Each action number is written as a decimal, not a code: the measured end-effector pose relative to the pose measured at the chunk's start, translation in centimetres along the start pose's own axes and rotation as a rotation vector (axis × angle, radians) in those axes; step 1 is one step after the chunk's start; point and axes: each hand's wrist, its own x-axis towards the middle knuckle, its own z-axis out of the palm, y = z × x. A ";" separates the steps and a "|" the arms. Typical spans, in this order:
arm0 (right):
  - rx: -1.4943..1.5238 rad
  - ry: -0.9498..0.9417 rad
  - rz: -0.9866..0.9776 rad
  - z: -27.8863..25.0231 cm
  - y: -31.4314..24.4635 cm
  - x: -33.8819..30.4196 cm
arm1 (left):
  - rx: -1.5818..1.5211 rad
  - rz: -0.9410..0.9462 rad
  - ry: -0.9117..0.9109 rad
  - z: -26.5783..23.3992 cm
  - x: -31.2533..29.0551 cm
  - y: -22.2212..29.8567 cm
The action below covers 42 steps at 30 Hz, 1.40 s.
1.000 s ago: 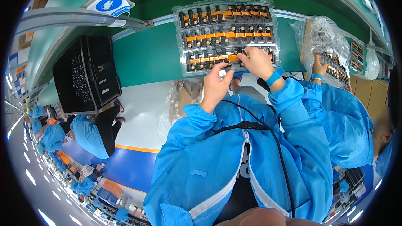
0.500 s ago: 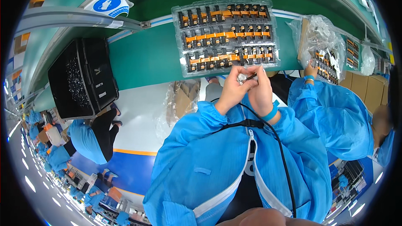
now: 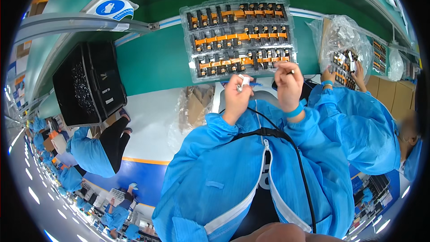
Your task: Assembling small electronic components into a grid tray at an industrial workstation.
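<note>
A clear plastic tray (image 3: pixel 193 69) lies on the green bench, holding rows of small black parts joined by orange flex strips (image 3: pixel 219 41). Just below its near edge, my left hand (image 3: pixel 236 98) is closed around small white pieces (image 3: pixel 244 81), whose exact kind I cannot make out. Over the tray's near right corner is my right hand (image 3: pixel 289 87), fingers curled. A dark, thin, stick-like tool (image 3: pixel 292 72) pokes out between those fingers. The fingertips lie beside the end of the nearest orange strip; whether they touch it I cannot tell.
A large black bin (image 3: pixel 96 85) stands at the left bench edge. To the right, a co-worker's hands (image 3: pixel 358 77) are over another tray of parts beside clear plastic bags (image 3: pixel 345 33). Below the bench are cardboard (image 3: pixel 193 107) and a seated person (image 3: pixel 92 150). A metal rail (image 3: pixel 85 20) crosses upper left.
My hands were together before the tray; now they are apart. The left went slightly left with the white pieces, the right moved right to the tray's corner. The co-worker's second hand came into sight.
</note>
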 end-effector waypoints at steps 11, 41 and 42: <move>-1.792 -0.246 0.165 3.8 -1.6 6.8 | 1.044 0.445 -0.052 1.4 2.9 3.2; -1.399 -0.200 0.003 2.2 -0.1 5.6 | 0.574 0.079 0.120 1.9 2.6 3.0; -1.318 -0.178 -0.089 2.2 -0.1 5.6 | 0.499 0.064 0.120 1.4 2.5 2.3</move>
